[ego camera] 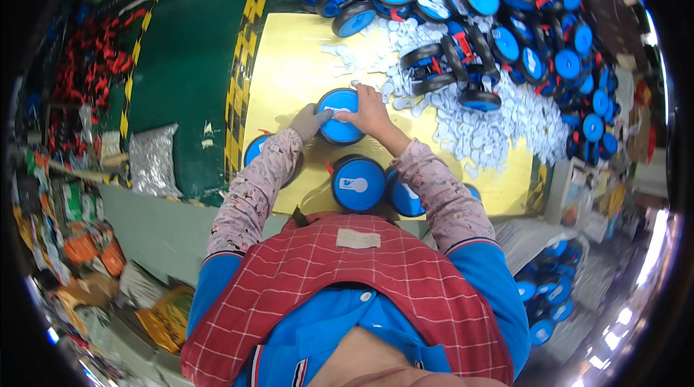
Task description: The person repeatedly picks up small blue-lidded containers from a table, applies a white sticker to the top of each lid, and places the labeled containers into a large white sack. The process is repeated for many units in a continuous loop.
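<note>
Upright on the yellow sheet [293, 72] stands a blue-faced, black-rimmed wheel [342, 133]. My left hand [307, 122], in a greyish glove, grips its left rim, with the thumb on the face. On the other side my bare right hand [371, 111] holds the rim, its thumb pressing on a white keyhole-shaped label [333, 112]. The thumbs partly cover that label. Closer to my body, another blue wheel [359, 181] carries a similar printed white label [353, 185]. More wheels, such as a blue one [405, 197], are half hidden by my forearms.
Loose white keyhole-shaped pieces [477, 132] spread across the sheet's right side. Blue wheel assemblies with red parts [461, 45] are heaped behind and right. Red parts [92, 62] lie far left, near a silver bag [154, 162]. A bag of wheels [553, 278] sits lower right.
</note>
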The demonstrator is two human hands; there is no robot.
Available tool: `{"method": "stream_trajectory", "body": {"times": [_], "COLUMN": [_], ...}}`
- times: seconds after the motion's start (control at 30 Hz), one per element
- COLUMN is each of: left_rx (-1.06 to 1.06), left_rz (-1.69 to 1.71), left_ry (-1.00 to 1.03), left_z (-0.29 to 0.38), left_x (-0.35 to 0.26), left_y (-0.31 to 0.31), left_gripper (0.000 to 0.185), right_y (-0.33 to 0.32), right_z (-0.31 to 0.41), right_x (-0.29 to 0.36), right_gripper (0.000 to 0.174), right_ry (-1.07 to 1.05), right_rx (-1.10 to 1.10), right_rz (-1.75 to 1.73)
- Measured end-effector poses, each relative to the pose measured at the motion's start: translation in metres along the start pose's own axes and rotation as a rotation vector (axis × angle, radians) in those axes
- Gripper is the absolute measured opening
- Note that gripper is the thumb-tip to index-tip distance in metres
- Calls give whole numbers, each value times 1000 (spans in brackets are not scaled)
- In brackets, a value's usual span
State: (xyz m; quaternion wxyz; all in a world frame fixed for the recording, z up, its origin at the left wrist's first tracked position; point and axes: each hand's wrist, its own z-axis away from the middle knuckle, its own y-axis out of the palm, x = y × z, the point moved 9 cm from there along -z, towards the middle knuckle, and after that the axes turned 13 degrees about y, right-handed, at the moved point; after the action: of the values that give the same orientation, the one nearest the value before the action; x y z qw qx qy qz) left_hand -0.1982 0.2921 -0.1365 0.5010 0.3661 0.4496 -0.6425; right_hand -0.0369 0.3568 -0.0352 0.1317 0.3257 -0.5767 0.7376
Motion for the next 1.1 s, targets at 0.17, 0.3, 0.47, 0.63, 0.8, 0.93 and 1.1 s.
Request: {"method": "stream_trajectory", "body": {"times": [0.17, 0.3, 0.47, 0.63, 0.8, 0.93, 1.1], "left_rx": [66, 199, 133, 113, 204, 65, -201], "left_rz": [-102, 221, 698, 714, -275, -260, -406], "left_ry": [152, -90, -272, -242, 206, 17, 244], "left_z": [10, 40, 89, 120, 95, 104, 119], "left_x": [-21, -2, 51, 51, 37, 30, -39], "left_y": [-73, -115, -108, -105, -116, -101, -70], "left_gripper": [60, 59, 58, 63, 56, 63, 79], "right_y": [-64, 20, 84, 68, -6, -132, -338], "right_z": [110, 274, 322, 264, 279, 356, 543], "right_x": [-4, -63, -99, -100, -80, -70, -47], "right_gripper": [28, 33, 76, 70, 59, 44, 46], "right_ry": [303, 656, 774, 651, 669, 448, 293], "right_rx": [-17, 223, -293, -773, -820, -838, -1007], "right_rz": [-549, -1167, -1845, -2249, -1626, -1072, 266]}}
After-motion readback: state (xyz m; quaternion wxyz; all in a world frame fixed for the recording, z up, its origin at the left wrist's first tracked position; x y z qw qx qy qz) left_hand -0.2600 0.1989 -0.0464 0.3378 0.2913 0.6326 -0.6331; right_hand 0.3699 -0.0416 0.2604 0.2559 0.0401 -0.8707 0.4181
